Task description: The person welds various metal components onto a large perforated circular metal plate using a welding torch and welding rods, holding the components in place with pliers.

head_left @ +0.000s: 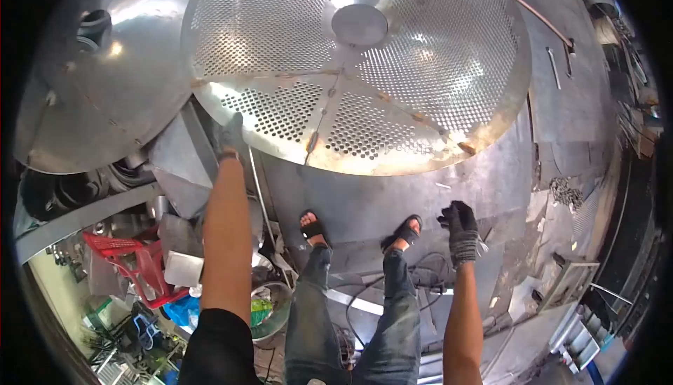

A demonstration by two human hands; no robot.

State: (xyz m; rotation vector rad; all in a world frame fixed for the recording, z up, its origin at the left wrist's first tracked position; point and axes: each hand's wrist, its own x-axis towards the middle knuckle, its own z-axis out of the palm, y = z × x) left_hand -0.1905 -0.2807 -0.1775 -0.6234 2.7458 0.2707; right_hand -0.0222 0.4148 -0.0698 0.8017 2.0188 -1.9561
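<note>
A large round perforated metal disc [273,55] fills the upper middle, with a plain round hub [359,24] and welded seams across it. At its lower left rim is my left hand [231,136] in a grey work glove, closed on the edge; the fingers beneath are partly hidden. My right hand [460,231], in a grey and black glove, is held apart from the disc on the right. Its fingers are loosely bent and apart, with nothing seen in them.
Another large metal disc [105,118] leans at the left. Below it lie a red plastic chair [133,262] and scrap. A wrench [553,68], a hammer [568,48] and a chain [565,193] lie on the right. Black cables [359,294] run behind my feet.
</note>
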